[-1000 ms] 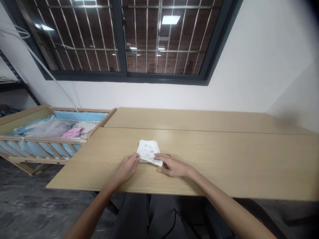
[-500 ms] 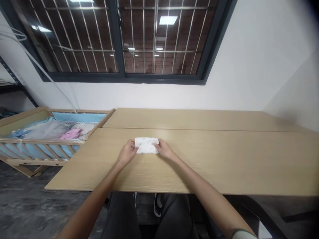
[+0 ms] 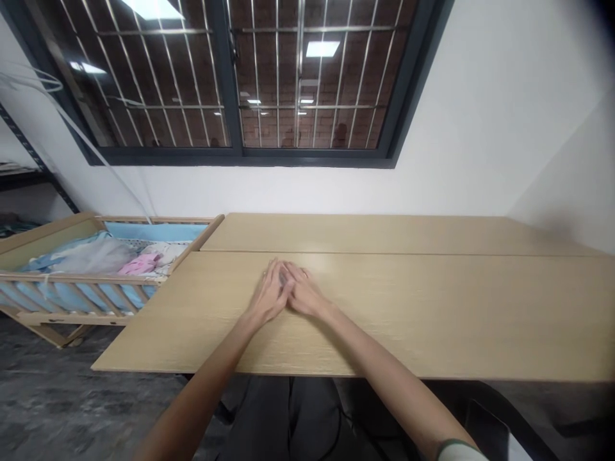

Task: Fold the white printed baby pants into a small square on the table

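Both my hands lie flat on the light wooden table (image 3: 432, 307), side by side with their fingertips overlapping near the table's middle seam. My left hand (image 3: 267, 297) and my right hand (image 3: 302, 293) have their fingers stretched out and pressed down. The small white printed cloth seen in the earlier frames is covered by the two hands and does not show.
A wooden baby crib (image 3: 96, 276) with blue lining and pink and white laundry (image 3: 139, 261) stands against the table's left end. A second table top (image 3: 384, 232) joins behind, against the white wall under a barred window (image 3: 240, 77). My legs show under the front edge.
The folded cloth got smaller between the earlier frames. My hands, then at its two ends, have come together and now lie flat on top of it, hiding it.
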Tool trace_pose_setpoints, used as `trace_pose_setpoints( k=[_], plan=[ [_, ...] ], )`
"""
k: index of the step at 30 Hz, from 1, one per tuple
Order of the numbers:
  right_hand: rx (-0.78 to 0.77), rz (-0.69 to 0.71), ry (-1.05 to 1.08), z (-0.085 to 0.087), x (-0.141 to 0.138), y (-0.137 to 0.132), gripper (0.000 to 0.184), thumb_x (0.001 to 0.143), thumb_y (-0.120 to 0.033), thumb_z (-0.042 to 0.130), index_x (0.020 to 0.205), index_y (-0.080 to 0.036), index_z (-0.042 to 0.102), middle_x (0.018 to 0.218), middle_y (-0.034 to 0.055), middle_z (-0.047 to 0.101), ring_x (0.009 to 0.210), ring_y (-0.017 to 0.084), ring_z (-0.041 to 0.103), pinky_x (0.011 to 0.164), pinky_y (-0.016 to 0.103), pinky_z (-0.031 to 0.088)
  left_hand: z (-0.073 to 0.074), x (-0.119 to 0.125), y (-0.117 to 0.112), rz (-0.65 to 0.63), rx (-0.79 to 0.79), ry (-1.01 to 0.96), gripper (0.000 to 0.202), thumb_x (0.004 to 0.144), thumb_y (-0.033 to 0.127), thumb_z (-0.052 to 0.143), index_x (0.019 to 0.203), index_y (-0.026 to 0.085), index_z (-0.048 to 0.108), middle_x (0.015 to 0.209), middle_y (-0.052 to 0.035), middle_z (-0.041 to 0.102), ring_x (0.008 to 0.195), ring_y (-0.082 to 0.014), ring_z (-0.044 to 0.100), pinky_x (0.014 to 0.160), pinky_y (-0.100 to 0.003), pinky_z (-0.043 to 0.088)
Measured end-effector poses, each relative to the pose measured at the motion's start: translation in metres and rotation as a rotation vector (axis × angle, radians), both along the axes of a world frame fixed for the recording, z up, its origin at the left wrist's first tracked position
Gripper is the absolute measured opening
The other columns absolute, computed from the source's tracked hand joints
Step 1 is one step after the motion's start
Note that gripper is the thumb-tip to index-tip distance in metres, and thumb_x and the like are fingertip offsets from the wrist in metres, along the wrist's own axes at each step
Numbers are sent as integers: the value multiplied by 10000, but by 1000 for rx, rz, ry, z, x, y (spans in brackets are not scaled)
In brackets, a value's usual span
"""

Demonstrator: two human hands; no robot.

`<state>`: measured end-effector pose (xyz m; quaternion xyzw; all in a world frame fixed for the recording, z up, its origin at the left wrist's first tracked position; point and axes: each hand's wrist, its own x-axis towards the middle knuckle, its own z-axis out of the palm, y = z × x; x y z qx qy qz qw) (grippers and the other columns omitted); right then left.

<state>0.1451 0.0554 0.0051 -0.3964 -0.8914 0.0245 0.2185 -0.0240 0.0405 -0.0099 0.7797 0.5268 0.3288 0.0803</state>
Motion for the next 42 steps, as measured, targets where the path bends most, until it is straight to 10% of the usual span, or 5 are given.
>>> trace_pose_setpoints(
  k=[19, 25, 35, 39, 42],
  plan=[
    [-315, -20, -117, -19, 43, 6, 832, 1030, -642, 159, 1632, -68, 150, 1692, 146, 101, 1576, 258, 68, 1284, 415, 60, -35, -39, -1, 35, -184, 369, 794, 1019, 616, 118, 1603, 82, 190, 1672, -166, 205, 1564, -305, 113, 1242, -468, 190],
    [-155, 78, -72, -11, 43, 4, 888, 952, -633, 489, 1604, -72, 266, 1683, 198, 129, 1568, 342, 84, 1265, 508, 104, -17, -38, -4, -60, -85, 385, 788, 1000, 579, 326, 1557, 23, 277, 1682, -193, 144, 1571, -288, 78, 1267, -456, 93],
    [-259, 100, 395, -24, 32, 29, 580, 775, -164, 613, 1351, -134, 547, 1341, 178, 626, 1227, 292, 596, 1086, 477, 436, 11, -30, 12, -20, -147, 237, 452, 885, 295, 589, 1319, 171, 613, 1399, -160, 619, 1311, -294, 558, 1164, -458, 320],
    [-462, 36, 716, 6, 28, 36, 552, 806, -256, 690, 1320, -168, 508, 1111, 105, 701, 997, 236, 677, 891, 392, 546, 39, -34, 4, 63, -120, 92, 261, 918, 246, 513, 1084, 182, 704, 1139, -132, 733, 1123, -271, 660, 1014, -393, 456],
    [-599, 73, 921, 39, 27, 38, 634, 799, -317, 748, 1350, -219, 451, 1048, 62, 698, 913, 205, 689, 770, 320, 561, 46, -31, -22, 104, -94, -52, 411, 954, 336, 505, 1321, 159, 553, 1081, -109, 737, 933, -213, 711, 831, -310, 532]
  ],
)
